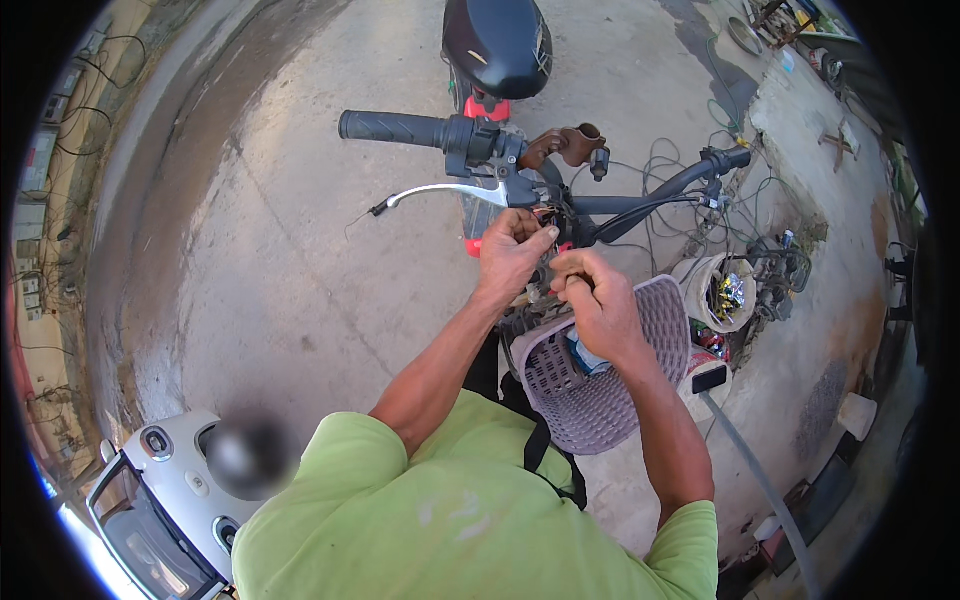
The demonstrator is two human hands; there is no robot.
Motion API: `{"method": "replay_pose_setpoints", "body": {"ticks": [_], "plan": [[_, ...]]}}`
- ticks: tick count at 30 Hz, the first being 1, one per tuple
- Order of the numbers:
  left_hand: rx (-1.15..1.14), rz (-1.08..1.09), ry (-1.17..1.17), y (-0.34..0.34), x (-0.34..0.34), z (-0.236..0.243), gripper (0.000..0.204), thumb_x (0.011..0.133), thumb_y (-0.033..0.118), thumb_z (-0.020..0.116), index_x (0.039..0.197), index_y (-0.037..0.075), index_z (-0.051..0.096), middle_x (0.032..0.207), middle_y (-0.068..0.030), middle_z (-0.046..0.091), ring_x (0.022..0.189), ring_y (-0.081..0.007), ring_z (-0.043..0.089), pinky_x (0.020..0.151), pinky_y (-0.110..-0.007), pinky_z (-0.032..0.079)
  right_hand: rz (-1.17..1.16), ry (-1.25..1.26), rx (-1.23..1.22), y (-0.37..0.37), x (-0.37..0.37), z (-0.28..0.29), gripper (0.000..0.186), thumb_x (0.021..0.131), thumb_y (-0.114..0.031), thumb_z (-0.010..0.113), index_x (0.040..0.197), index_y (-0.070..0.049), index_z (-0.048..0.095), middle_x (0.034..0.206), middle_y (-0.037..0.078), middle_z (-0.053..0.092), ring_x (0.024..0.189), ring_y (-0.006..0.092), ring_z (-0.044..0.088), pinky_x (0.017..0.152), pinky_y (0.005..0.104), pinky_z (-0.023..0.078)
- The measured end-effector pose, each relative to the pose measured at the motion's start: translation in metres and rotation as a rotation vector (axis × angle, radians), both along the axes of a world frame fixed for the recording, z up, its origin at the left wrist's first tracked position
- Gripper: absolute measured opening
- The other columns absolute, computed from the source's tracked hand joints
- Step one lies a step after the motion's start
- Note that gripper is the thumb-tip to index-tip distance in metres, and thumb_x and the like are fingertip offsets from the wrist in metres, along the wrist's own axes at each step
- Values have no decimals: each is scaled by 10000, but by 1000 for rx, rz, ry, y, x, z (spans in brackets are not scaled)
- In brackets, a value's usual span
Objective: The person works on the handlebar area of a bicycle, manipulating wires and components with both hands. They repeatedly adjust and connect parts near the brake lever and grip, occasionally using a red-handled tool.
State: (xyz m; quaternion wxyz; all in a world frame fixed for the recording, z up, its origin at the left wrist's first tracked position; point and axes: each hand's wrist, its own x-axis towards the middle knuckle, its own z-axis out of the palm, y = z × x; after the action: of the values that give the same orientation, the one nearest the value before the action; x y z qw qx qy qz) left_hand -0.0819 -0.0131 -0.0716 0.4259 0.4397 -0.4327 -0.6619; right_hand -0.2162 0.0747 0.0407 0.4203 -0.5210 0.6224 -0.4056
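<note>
My left hand (512,258) is at the middle of an electric bike's handlebar (600,206), its thumb and fingers pinched among thin wires. Just right of it and a little nearer, my right hand (603,305) is closed, fingers curled toward the thumb. What either hand holds is too small or hidden to make out. A black rubber grip (392,127) and a silver brake lever (445,188) stick out to the left. Dark cables (632,215) run along the bar to the right. Under my right forearm hangs a mauve woven plastic basket (592,425) with something blue and white inside.
The black seat (497,48) is beyond the handlebar. Loose cables (665,160) lie on the concrete at right. A white bucket (690,290) of shiny scraps stands by the basket, and a grey pole (765,475) slants nearby. A white car (175,480) is at lower left.
</note>
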Motion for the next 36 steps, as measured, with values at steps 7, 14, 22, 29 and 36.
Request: {"method": "replay_pose_setpoints", "body": {"ticks": [7,14,22,29,36], "plan": [[70,-52,98,15,11,27,341,999,43,653,1322,-46,588,1112,-98,711,977,-146,683,844,-309,591,-167,271,-167,-26,4,-32,228,908,-97,712,1111,6,716,976,111,669,870,237,684,770,361,539],[54,-75,114,22,13,23,415,1033,18,560,1436,-60,499,1188,-104,702,1084,-164,668,913,-309,566,-176,503,-282,-41,12,-42,190,885,-107,753,1063,-39,748,949,101,659,788,286,687,700,395,543],[-115,-43,-20,28,17,25,572,996,-38,521,1541,-78,350,1146,-115,702,1094,-179,661,978,-319,509,-158,479,-291,-42,19,-52,216,854,-116,780,1062,-60,774,930,87,649,810,296,688,698,429,547],[-9,-43,9,24,23,23,476,1007,-3,541,1468,-76,446,1142,-131,726,1016,-182,693,901,-317,556,-108,378,-170,-39,12,-41,217,855,-105,766,1066,-54,771,926,93,652,792,274,682,710,399,543],[178,-129,24,-22,35,20,198,1025,123,641,1157,-19,679,964,-100,744,809,-161,716,756,-322,621,-285,253,-280,-29,11,-63,211,911,-145,733,1062,1,743,899,71,671,757,224,659,705,366,529]]}}
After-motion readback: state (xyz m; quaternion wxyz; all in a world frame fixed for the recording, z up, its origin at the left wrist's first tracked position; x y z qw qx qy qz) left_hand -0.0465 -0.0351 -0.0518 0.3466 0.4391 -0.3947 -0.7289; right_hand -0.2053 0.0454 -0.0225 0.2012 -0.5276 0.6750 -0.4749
